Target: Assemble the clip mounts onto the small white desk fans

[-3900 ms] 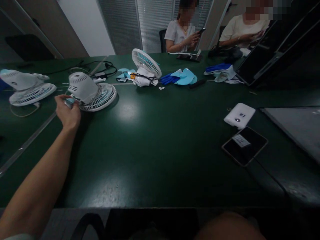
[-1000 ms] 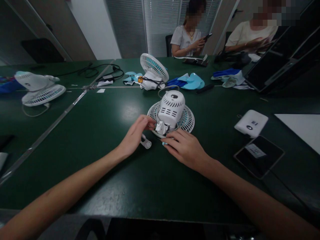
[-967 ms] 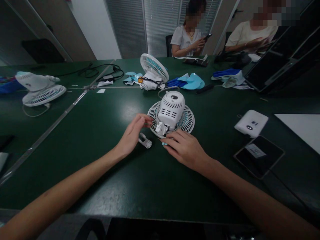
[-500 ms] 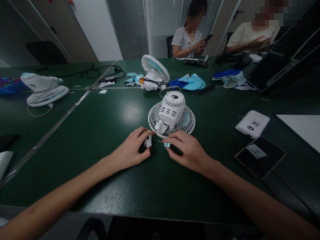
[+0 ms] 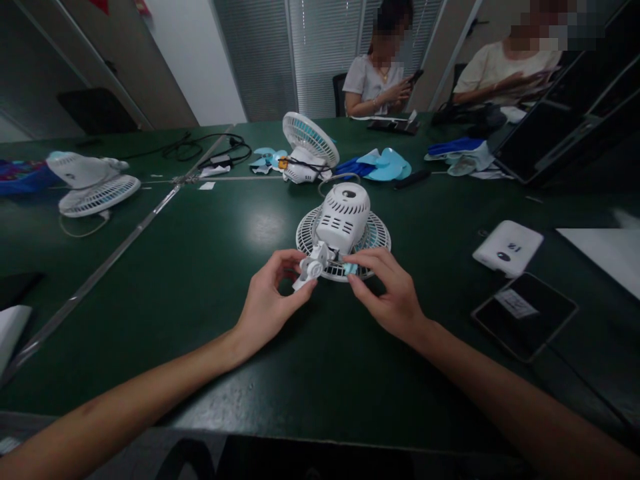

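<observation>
A white fan (image 5: 345,215) lies in front of me with its slotted motor housing up and its round grille (image 5: 379,241) against the table. My left hand (image 5: 273,288) is closed, with thumb and fingers around a white plastic piece (image 5: 315,268) that has a round part on it. This piece is at the near end of the housing; whether it is joined to the fan I cannot tell. Between the thumb and forefinger of my right hand (image 5: 387,283) is a small light-blue plastic piece (image 5: 351,269), just right of the white one and over the grille's near edge.
Behind stands another white fan (image 5: 305,150), beside light-blue fan blades (image 5: 385,165) and a black-handled tool (image 5: 413,179). A third fan (image 5: 97,183) lies at left. On the right are a white device (image 5: 507,248) and a dark flat pad (image 5: 525,317). Two people sit across the table.
My left hand has brought its white piece up and right to the fan's near end. My right hand has shifted slightly right and up with the light-blue piece.
</observation>
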### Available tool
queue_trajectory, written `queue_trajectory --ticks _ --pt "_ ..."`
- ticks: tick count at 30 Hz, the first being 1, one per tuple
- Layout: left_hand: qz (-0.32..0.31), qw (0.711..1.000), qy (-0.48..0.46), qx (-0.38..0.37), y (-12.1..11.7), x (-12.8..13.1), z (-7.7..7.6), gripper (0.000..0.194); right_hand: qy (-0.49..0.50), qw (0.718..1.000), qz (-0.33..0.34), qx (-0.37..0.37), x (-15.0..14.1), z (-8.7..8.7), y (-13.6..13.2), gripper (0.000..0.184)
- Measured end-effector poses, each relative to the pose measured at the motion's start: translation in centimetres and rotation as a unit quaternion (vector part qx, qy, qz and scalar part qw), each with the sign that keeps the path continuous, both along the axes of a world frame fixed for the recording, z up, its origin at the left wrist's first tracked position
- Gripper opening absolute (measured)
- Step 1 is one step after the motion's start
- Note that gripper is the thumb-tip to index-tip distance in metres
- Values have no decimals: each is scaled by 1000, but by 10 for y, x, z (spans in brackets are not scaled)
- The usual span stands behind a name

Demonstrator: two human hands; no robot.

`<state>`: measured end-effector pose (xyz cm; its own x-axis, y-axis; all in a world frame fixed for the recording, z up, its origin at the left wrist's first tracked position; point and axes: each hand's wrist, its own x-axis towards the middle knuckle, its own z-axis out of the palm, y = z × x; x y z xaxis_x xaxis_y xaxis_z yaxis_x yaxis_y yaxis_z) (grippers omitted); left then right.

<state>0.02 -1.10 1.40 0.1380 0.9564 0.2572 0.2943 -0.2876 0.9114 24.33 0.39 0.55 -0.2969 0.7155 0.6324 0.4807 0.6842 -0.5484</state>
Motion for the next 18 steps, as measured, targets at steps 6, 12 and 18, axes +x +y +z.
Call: queue_trajectory --ticks 6,12,18 --pt "18 999 -4 -31 4 5 8 35 -13 1000 25 -1 -1 0 -2 33" --pt "39 998 -24 -51 19 11 13 35 -19 1000 20 -2 -4 -2 -3 35" --pt "33 993 -87 -75 9 22 -5 40 -37 999 4 2 -2 -6 0 36"
